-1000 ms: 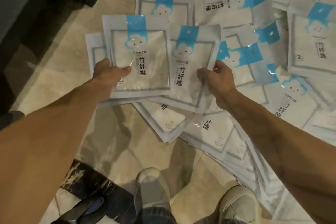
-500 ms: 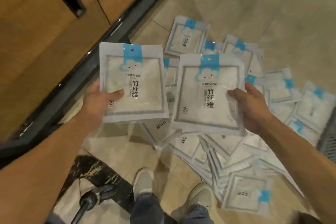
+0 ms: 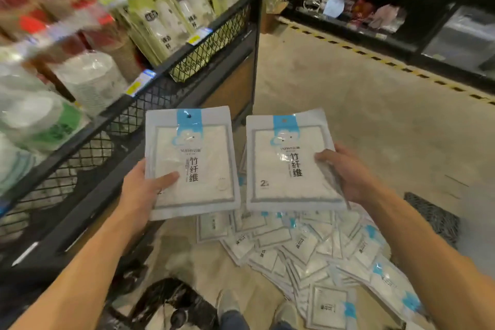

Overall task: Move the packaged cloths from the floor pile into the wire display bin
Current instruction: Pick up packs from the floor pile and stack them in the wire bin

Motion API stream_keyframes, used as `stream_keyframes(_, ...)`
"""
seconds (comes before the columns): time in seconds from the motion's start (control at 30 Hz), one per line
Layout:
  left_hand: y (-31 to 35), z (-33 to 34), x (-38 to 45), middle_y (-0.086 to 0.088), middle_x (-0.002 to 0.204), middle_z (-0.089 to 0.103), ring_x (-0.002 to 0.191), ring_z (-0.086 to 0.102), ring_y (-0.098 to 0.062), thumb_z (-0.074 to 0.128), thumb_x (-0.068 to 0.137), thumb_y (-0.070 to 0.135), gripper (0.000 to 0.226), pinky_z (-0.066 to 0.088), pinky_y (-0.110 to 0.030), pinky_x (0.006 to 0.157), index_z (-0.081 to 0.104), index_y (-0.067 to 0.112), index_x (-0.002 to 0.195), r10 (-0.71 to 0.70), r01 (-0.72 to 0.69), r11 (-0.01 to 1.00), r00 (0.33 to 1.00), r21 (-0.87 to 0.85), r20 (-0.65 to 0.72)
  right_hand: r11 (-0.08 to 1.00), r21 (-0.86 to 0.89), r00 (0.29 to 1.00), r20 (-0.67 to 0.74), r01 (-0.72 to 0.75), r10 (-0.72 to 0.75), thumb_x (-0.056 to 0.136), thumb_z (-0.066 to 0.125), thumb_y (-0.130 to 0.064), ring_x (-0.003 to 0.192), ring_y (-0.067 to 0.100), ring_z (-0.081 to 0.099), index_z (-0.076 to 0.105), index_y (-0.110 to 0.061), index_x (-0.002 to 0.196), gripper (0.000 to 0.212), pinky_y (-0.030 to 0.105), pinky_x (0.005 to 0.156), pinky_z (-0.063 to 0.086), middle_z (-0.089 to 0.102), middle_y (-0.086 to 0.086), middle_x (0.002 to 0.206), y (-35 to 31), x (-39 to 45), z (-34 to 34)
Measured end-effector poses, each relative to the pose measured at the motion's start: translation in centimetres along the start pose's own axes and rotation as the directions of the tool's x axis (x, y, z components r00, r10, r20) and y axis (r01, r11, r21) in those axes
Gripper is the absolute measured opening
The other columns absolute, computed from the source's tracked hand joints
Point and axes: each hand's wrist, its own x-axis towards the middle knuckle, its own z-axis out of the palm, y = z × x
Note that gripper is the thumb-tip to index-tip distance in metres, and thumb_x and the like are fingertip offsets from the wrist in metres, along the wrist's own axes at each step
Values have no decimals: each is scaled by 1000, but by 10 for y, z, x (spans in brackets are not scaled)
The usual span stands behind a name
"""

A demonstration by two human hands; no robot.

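Between the two sets of fingers, a narrow gap only: two flat cloth packs held side by side, faces up, blue tabs pointing away. Left hand (image 3: pixel 140 190) gripping left pack (image 3: pixel 191 161) at its lower left edge, thumb curled across the front, the other fingers hidden beneath. Right hand (image 3: pixel 348 177) gripping right pack (image 3: pixel 288 161) at its right edge, thumb on the front near the printed characters, other fingers likewise out of sight. Below the fingers, on the floor (image 3: pixel 361 120): floor pile (image 3: pixel 308 254) of many more packs, overlapping and fanned out untidily. Left of the left fingers, close by: wire display bin (image 3: pixel 112 126), black mesh front; contents behind the mesh too blurred to name. Above and beyond it, a second mesh bin (image 3: pixel 214 35) holding upright green-and-white packets (image 3: pixel 171 21). Further left, clear bags of white stacked ware (image 3: pixel 88 80), blurred.
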Motion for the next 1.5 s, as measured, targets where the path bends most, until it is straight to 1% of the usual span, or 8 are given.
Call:
stream_keyframes(0.33,119,-67,-185,-8,95,79,81,77,-27,63,87,-8,34,63,-41,67,65,15,113,129,-153,981,974,-117,-187,986,-39,957,251,161,-146,96,57,2,64,25,72,68,-3,111,19,34,58,61,77,13,83,-124,-125,30)
stream_keyframes(0.47,110,-96,-259,-19,113,75,102,71,-41,76,70,3,54,55,-51,91,64,8,122,130,-201,956,943,-213,-307,975,-87,904,399,204,-154,96,60,0,88,37,73,67,-7,118,25,51,82,61,77,21,104,-138,-156,52)
stream_keyframes(0.57,91,-117,-314,-23,117,73,100,72,-41,81,56,8,74,59,-48,84,61,3,127,118,-239,934,908,-266,-402,965,-86,845,505,249,-173,95,61,1,84,36,74,69,-12,111,22,52,84,60,78,18,101,-138,-182,83)
stream_keyframes(0.87,24,-187,-468,-19,115,75,103,71,-43,69,76,-3,52,55,-55,90,64,12,125,52,-324,889,772,-322,-633,953,-139,653,754,269,-75,97,58,3,71,29,76,66,-7,113,21,37,53,60,79,16,89,-83,-297,183)
stream_keyframes(1.03,-21,-232,-546,-17,112,75,95,74,-39,77,69,7,56,60,-50,78,65,14,123,31,-385,856,703,-344,-711,942,-185,576,817,280,-11,96,58,2,83,38,77,66,-7,120,26,47,65,63,78,20,100,-32,-364,234)
stream_keyframes(1.13,-55,-267,-595,-16,112,76,98,73,-40,98,40,31,92,59,-50,78,64,15,123,-3,-374,864,666,-337,-746,938,-216,555,831,272,31,98,58,-1,81,37,77,65,-10,118,22,44,61,62,79,18,96,4,-406,265)
stream_keyframes(1.33,-124,-340,-671,-15,115,75,105,70,-43,86,59,9,68,55,-56,89,64,15,123,-78,-366,862,586,-349,-807,942,-271,538,834,199,127,97,59,-2,98,49,72,59,-6,128,31,65,84,58,75,26,109,72,-463,326)
stream_keyframes(1.5,-156,-373,-676,-15,116,74,109,68,-43,74,69,4,58,51,-64,97,62,14,125,-146,-337,852,582,-400,-800,926,-317,535,829,205,166,98,58,0,97,45,74,60,-6,128,31,56,79,61,76,23,111,104,-473,361)
